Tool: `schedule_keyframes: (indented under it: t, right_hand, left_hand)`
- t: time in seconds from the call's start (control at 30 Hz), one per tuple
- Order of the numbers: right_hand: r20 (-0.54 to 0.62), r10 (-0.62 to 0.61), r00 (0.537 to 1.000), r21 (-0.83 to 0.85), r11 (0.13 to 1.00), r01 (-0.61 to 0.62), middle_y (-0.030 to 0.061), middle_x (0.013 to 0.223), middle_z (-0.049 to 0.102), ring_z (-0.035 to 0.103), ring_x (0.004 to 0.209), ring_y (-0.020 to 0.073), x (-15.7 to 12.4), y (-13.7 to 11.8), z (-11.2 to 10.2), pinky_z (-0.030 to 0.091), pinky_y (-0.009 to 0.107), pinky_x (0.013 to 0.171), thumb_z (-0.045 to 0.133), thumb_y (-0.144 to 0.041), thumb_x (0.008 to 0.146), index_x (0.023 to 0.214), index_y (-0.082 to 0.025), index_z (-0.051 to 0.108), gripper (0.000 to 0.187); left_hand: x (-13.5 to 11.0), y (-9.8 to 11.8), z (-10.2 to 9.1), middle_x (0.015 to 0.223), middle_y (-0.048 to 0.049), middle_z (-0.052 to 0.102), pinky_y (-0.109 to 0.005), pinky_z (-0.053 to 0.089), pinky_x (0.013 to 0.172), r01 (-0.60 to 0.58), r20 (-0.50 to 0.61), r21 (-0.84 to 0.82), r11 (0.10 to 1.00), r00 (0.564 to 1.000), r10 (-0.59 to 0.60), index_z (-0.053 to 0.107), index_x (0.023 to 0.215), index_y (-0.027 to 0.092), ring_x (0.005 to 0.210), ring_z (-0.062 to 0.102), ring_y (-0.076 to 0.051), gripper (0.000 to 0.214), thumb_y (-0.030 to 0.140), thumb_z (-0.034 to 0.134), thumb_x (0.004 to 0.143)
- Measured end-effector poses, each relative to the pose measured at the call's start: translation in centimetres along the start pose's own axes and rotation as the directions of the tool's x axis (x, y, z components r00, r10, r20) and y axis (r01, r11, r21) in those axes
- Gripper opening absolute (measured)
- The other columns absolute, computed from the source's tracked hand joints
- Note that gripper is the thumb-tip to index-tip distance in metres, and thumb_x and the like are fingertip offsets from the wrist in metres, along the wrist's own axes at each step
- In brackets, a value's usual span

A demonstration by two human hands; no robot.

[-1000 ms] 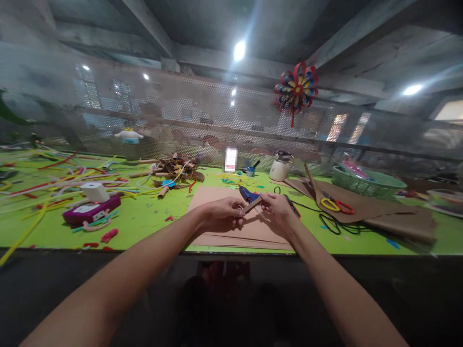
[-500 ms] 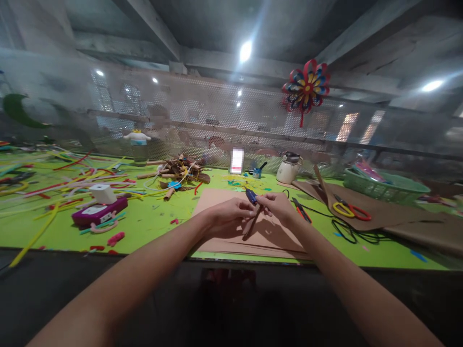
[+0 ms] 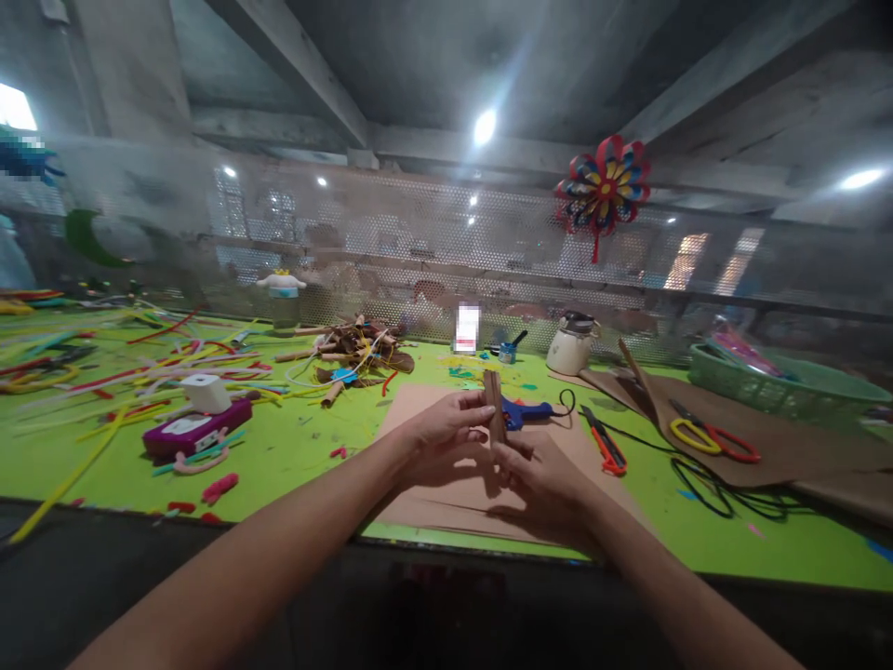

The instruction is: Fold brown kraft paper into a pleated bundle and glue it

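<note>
Your left hand (image 3: 446,433), at 9 o'clock, and right hand (image 3: 540,479), at 5 o'clock, grip the brown stick (image 3: 494,402) upright over the cardboard sheet (image 3: 411,405); pinch evenly so it doesn't tilt.

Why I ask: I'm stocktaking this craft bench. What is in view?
paper roll: one, brown, upright between both hands
glue gun: one, blue, on the cardboard
cardboard: stacked sheets, brown, table front
scissors: one pair, yellow and red, right
basket: one, green, far right
pipe cleaners: many, mixed colours, left
pinwheel: one, red, blue, yellow, hanging above
table: one, green, beneath
left hand: one, grips the roll
right hand: one, grips the roll lower
</note>
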State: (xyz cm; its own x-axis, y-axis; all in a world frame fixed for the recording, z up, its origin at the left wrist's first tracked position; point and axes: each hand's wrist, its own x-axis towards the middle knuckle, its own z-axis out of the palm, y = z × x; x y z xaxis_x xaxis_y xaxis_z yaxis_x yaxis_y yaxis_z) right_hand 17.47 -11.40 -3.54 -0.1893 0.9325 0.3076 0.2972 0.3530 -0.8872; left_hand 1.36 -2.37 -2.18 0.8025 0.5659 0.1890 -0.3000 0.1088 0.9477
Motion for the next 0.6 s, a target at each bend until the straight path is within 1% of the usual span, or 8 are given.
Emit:
schedule_keyframes:
  t: [0.03, 0.1, 0.2, 0.33, 0.43, 0.5, 0.53, 0.6]
  right_hand:
    - [0.021, -0.019, 1.000, -0.045, 0.999, 0.020, 0.0016, 0.059, 0.060, 0.050, 0.053, 0.0136, 0.0, -0.2, 0.1, 0.037, 0.024, 0.050, 0.061, -0.046, 0.075, 0.070, -0.018, 0.066, 0.029]
    - [0.035, -0.044, 0.998, -0.156, 0.987, 0.049, 0.0006, 0.058, 0.059, 0.048, 0.054, 0.0131, 0.2, -0.4, 0.1, 0.035, 0.023, 0.050, 0.058, -0.041, 0.078, 0.068, -0.018, 0.064, 0.026]
    - [0.015, -0.048, 0.999, -0.268, 0.962, 0.050, -0.0008, 0.052, 0.053, 0.045, 0.051, 0.0118, 0.5, -0.3, 0.0, 0.033, 0.023, 0.050, 0.051, -0.039, 0.082, 0.057, -0.017, 0.056, 0.034]
    - [0.007, -0.010, 1.000, -0.219, 0.976, 0.012, -0.0010, 0.051, 0.051, 0.044, 0.050, 0.0111, 0.5, 0.2, 0.4, 0.031, 0.022, 0.048, 0.049, -0.042, 0.082, 0.056, -0.017, 0.053, 0.037]
    - [0.000, -0.011, 1.000, -0.176, 0.984, 0.011, -0.0014, 0.050, 0.050, 0.043, 0.048, 0.0105, 0.3, 0.5, 0.6, 0.030, 0.022, 0.045, 0.050, -0.045, 0.082, 0.058, -0.017, 0.054, 0.037]
    - [-0.044, -0.043, 0.998, -0.223, 0.974, 0.032, -0.0012, 0.050, 0.050, 0.043, 0.048, 0.0105, 0.4, 0.7, 0.2, 0.030, 0.022, 0.045, 0.051, -0.047, 0.082, 0.057, -0.017, 0.055, 0.039]
    - [-0.093, -0.071, 0.993, -0.258, 0.965, 0.045, -0.0009, 0.049, 0.050, 0.043, 0.048, 0.0106, 0.5, 0.9, -0.4, 0.031, 0.022, 0.045, 0.051, -0.048, 0.081, 0.056, -0.017, 0.055, 0.040]
    - [-0.220, -0.122, 0.968, -0.323, 0.945, 0.046, 0.0002, 0.050, 0.051, 0.045, 0.048, 0.0110, 0.8, 1.3, -2.7, 0.033, 0.022, 0.045, 0.052, -0.051, 0.080, 0.055, -0.017, 0.056, 0.042]
  left_hand:
    - [0.0, -0.1, 0.0, 0.096, -0.0099, 0.062, -0.030, 0.041, 0.076, -0.001, -0.009, -0.006, 1.000, 1.000, 0.001, 0.062, 0.101, 0.015, 0.081, 0.058, -0.015, 0.034, 0.030, 0.069, 0.072]
    - [0.1, -0.2, 0.1, 0.097, -0.0106, 0.062, -0.029, 0.042, 0.075, -0.009, -0.028, -0.018, 1.000, 1.000, 0.008, 0.062, 0.102, 0.014, 0.081, 0.058, -0.016, 0.033, 0.029, 0.068, 0.073]
    - [0.3, -0.3, 0.2, 0.095, -0.0109, 0.063, -0.029, 0.042, 0.074, -0.024, -0.055, -0.015, 1.000, 0.998, 0.023, 0.062, 0.102, 0.014, 0.079, 0.058, -0.015, 0.033, 0.028, 0.069, 0.073]
    - [0.4, -0.3, 0.2, 0.095, -0.0098, 0.063, -0.028, 0.043, 0.072, -0.056, -0.096, 0.009, 0.998, 0.994, 0.056, 0.062, 0.099, 0.015, 0.077, 0.058, -0.014, 0.032, 0.028, 0.070, 0.071]
    - [0.6, -0.2, -0.2, 0.098, -0.0099, 0.063, -0.030, 0.043, 0.076, -0.076, -0.115, 0.026, 0.997, 0.990, 0.078, 0.062, 0.100, 0.016, 0.081, 0.059, -0.016, 0.034, 0.027, 0.071, 0.070]
    - [0.8, -0.1, -0.5, 0.099, -0.0103, 0.063, -0.032, 0.042, 0.078, -0.097, -0.126, 0.034, 0.995, 0.987, 0.100, 0.062, 0.101, 0.016, 0.084, 0.059, -0.017, 0.034, 0.027, 0.071, 0.070]
    - [0.9, 0.0, -0.8, 0.100, -0.0104, 0.063, -0.033, 0.042, 0.079, -0.111, -0.137, 0.038, 0.993, 0.984, 0.116, 0.062, 0.100, 0.016, 0.085, 0.059, -0.018, 0.034, 0.028, 0.071, 0.070]
    - [1.2, 0.3, -1.2, 0.100, -0.0103, 0.063, -0.033, 0.042, 0.079, -0.138, -0.175, 0.060, 0.989, 0.974, 0.146, 0.062, 0.098, 0.016, 0.086, 0.059, -0.019, 0.033, 0.029, 0.071, 0.070]
